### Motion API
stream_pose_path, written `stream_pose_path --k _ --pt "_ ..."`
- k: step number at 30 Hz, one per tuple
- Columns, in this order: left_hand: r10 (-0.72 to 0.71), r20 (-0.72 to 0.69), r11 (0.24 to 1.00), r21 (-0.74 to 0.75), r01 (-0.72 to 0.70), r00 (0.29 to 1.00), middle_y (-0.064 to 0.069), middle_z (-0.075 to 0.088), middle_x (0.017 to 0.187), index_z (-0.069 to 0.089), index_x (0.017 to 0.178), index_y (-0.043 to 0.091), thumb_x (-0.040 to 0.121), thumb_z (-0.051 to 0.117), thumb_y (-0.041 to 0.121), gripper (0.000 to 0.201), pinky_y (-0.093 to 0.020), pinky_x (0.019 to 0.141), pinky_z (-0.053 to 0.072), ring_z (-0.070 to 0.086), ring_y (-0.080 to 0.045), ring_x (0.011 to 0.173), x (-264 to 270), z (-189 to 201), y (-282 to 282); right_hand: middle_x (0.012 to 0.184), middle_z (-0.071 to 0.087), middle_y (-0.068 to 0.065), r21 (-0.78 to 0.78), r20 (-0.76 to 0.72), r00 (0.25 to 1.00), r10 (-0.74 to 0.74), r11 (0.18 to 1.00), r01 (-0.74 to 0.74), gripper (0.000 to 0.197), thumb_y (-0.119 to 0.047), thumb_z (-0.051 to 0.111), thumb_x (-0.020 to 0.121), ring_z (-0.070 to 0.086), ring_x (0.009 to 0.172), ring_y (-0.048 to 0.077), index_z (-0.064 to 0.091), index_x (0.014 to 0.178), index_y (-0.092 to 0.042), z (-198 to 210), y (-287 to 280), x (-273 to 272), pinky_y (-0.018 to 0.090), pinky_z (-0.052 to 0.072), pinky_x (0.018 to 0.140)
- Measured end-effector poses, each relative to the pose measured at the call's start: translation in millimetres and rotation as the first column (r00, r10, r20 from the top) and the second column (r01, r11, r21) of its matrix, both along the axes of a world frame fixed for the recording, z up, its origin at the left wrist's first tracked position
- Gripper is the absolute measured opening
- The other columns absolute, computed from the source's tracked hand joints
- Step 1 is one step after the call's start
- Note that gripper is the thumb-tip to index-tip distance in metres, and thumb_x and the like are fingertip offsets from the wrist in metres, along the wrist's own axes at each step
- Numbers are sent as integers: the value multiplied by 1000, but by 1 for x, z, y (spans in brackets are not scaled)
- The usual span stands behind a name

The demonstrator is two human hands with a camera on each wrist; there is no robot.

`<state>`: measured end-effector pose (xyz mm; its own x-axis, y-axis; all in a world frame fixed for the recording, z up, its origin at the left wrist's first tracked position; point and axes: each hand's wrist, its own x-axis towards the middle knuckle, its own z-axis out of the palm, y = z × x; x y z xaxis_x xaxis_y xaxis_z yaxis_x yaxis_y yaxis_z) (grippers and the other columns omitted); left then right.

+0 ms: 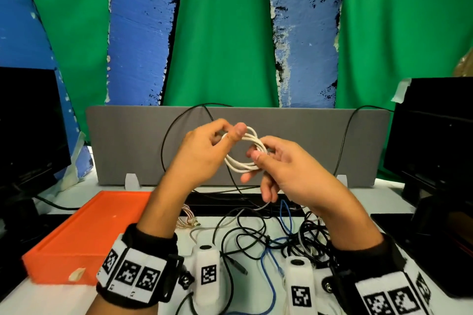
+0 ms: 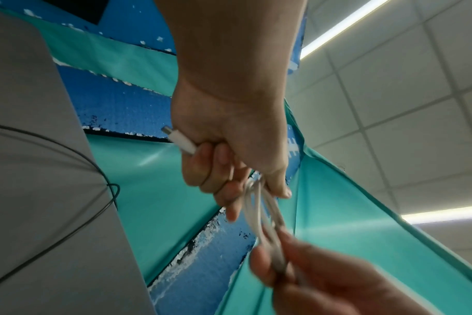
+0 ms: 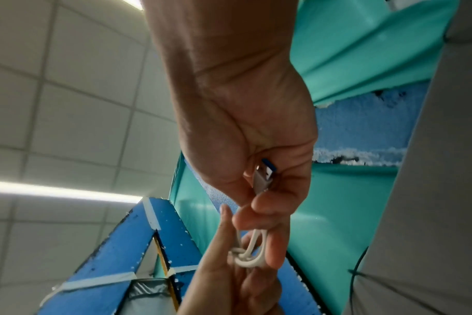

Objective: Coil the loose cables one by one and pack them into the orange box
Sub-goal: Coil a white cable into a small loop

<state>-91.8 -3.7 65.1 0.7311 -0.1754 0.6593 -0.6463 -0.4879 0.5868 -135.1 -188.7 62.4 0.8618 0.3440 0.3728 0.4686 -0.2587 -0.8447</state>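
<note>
Two hands, left [image 1: 202, 151] and right [image 1: 284, 163], grip one coiled white cable [image 1: 245, 158] above one orange box [image 1: 84, 235] and a tangle of loose cables [image 1: 268, 233].

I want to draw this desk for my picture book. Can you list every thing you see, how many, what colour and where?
white cable: one, white, coiled in loops, held up in the air between both hands
orange box: one, orange, on the desk at left
loose cables: several, black, blue and a braided one, tangled on the desk below the hands
divider panel: one, grey, upright behind the desk
monitors: two, black, far left and far right
wrist bands: two, black with white marker patches
left hand: one, fingers pinch the coil
right hand: one, fingers pinch the coil
</note>
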Motion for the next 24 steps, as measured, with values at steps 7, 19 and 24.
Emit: stream_pose_path --k 7,19,24 --pt "-306 -546 927 14 374 780 -5 38 62 64 77 4 88 59 59 56 -30 51 18 24 -13 51 -2 -1 17 75 75 3 -209 169 979 -113 967 147 12 -27 47 106 56 45 13 58 103 -23 -5 1 8 28 45 53" --pt "-290 -635 912 43 408 716 1 36 61 57 70 15 89 58 36 28 -23 46 20 23 -11 50 2 -3 14 79 70 -6 -237 280 929 -241 921 310 13 -32 47 105 57 56 -6 57 97 -29 -8 9 3 22 39 57" --pt "-355 -605 916 -71 395 713 6 36 56 51 82 12 94 60 18 16 -28 50 17 24 -10 51 2 -5 7 80 71 -6 -286 288 922 -258 896 340 14 -33 42 106 55 56 -9 53 99 -29 -5 8 -1 16 32 50"
